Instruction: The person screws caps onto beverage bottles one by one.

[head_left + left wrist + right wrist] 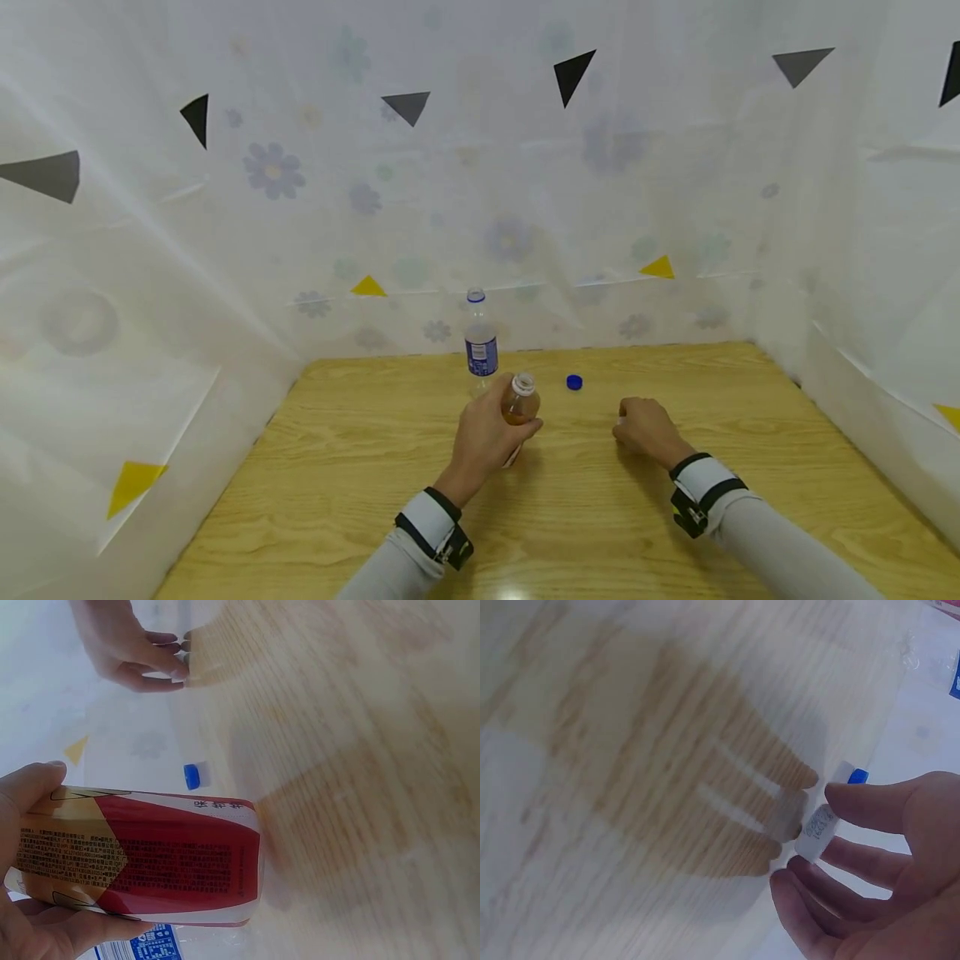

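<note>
My left hand (480, 435) grips an uncapped bottle (180, 859) with a red and gold label. Amber-brown liquid shows below its white-rimmed mouth in the head view. Whether its base touches the table cannot be made out. To the right, my right hand (648, 429) is low over the table, pinching a white cap (819, 834) with printed marks between thumb and fingers. A blue cap (574, 382) lies on the table between and beyond the hands. Behind the left hand stands a clear bottle (481, 354) with a blue label and no cap, its lower part partly covered.
The wood-grain table (337, 467) spreads around both hands. White flower-print sheeting (480, 183) hangs beyond its back edge and along both sides, with black, grey and yellow triangles on it.
</note>
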